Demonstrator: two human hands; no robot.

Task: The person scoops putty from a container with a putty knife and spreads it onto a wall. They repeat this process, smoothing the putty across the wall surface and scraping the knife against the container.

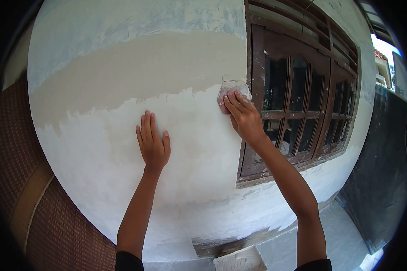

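My left hand lies flat against the white wall, its fingers spread slightly and pointing up, with nothing in it. Up and to the right, my right hand presses a flat scraper against the wall beside the window frame. Its fingers rest over the tool's face, which is smeared with white filler. A grey-beige band crosses the wall above both hands, with a ragged lower edge where it meets the white coat.
A brown wooden window with glass panes and a sill fills the right side. Below stands a tray with whitish material on the grey floor. Woven brown panelling is at the left, a dark sheet at the right.
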